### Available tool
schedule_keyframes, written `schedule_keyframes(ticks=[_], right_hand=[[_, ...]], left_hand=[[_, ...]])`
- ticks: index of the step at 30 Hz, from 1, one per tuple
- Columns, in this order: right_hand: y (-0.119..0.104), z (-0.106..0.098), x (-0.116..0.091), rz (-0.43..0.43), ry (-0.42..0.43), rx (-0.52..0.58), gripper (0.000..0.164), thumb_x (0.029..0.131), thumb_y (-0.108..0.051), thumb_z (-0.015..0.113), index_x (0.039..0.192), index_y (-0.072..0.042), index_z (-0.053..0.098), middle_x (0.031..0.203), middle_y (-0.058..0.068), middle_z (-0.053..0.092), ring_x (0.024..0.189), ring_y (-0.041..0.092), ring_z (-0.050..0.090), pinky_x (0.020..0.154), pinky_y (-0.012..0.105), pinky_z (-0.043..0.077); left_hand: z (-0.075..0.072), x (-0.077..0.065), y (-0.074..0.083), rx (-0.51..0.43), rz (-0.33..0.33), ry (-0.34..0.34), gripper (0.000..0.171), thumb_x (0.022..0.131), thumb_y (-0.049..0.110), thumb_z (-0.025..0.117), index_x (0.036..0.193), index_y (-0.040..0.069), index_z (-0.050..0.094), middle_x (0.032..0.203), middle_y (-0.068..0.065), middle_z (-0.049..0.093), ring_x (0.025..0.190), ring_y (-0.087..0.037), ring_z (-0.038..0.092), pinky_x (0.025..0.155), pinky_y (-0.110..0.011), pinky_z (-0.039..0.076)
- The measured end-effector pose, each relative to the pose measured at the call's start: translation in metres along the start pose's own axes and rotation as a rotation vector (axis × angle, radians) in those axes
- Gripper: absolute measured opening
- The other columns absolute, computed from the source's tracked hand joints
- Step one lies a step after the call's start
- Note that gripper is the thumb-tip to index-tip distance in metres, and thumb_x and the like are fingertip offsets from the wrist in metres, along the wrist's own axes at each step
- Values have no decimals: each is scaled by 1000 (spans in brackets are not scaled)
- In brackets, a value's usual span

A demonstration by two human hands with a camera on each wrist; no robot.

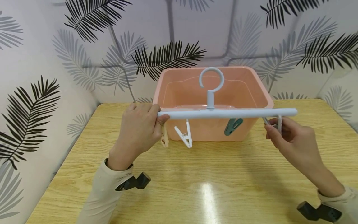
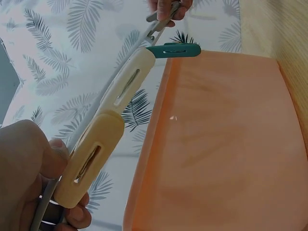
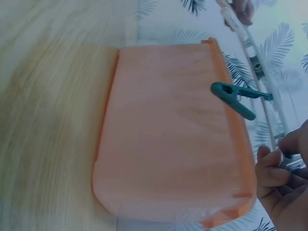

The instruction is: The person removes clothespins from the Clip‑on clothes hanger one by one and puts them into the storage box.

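Observation:
A pale blue-grey clip hanger (image 1: 232,113), its round hook upward, is held level in front of a pink basin. My left hand (image 1: 138,133) grips the bar's left end, thumb along the front. Beside that hand hangs a yellowish clothespin (image 2: 89,161), then a white clothespin (image 1: 185,135). Further right a dark green clothespin (image 1: 233,126) hangs at a slant; the right wrist view shows its handles spread apart. At the bar's right end, my right hand (image 1: 297,143) pinches a grey clothespin (image 1: 279,124) between thumb and fingers. Whether that one bites the bar is unclear.
The pink basin (image 1: 207,132) stands at the back of the wooden table (image 1: 179,186), just behind the hanger. A wall covering with leaf prints (image 1: 167,59) rises behind the table and along its left side.

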State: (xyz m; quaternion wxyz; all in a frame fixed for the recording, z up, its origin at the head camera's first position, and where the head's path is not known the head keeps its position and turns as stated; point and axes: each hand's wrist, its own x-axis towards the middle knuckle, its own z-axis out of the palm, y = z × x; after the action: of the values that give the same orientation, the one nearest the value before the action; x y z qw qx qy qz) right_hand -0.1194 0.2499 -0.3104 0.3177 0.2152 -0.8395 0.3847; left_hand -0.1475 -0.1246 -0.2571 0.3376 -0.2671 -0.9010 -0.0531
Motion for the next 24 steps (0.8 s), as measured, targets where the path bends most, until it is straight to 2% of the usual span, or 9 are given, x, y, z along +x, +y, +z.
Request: schedule_keyframes(ticks=[3,6,12,16,18,20,24], right_hand=[[-4,-3,2,-72,21,-143,8,84,-1,70,91,2,66,65,1,63,55,-14,53,48,7,42],[-9,-6,4,-120,42,-252,15,87,-10,69,89,4,64,62,4,62,55,-17,48,47,6,39],[-20,-6,5,-147,50,-377,32,96,-26,59,82,3,57,56,-1,48,46,-8,34,41,12,28],[-21,-7,7,-120,-8,-365,23,94,-19,64,82,-1,57,58,-1,54,48,-13,39,41,12,31],[-20,-7,8,-90,-38,-335,15,88,-10,69,84,-2,59,61,1,60,50,-16,42,41,11,33],[-20,-7,7,-65,-50,-334,14,87,-8,70,83,-2,58,60,0,58,49,-16,41,41,12,32],[-24,-7,5,-110,9,-422,34,97,-28,56,81,1,53,54,-1,45,44,-6,30,39,16,26]], left_hand=[[1,-2,0,-9,-12,-21,39,96,34,54,69,7,46,60,-4,48,56,-24,48,55,-33,31],[1,-3,1,-25,-25,-34,39,97,34,54,69,8,46,59,-3,46,53,-22,45,54,-32,28],[0,-3,3,-33,-47,-60,37,97,33,54,70,8,48,59,-2,46,55,-23,47,54,-33,28],[-1,-5,3,-16,-67,-73,37,97,33,54,70,8,48,59,-3,47,56,-24,50,55,-34,30],[-1,-5,3,-9,-70,-74,38,97,34,54,70,8,48,59,-3,46,56,-25,50,55,-34,30],[-1,-5,4,-7,-65,-70,38,97,34,54,69,9,46,58,-2,45,55,-25,49,55,-34,30],[0,-5,6,-19,-58,-65,38,98,34,52,70,9,45,57,-1,41,53,-25,47,54,-33,29]])
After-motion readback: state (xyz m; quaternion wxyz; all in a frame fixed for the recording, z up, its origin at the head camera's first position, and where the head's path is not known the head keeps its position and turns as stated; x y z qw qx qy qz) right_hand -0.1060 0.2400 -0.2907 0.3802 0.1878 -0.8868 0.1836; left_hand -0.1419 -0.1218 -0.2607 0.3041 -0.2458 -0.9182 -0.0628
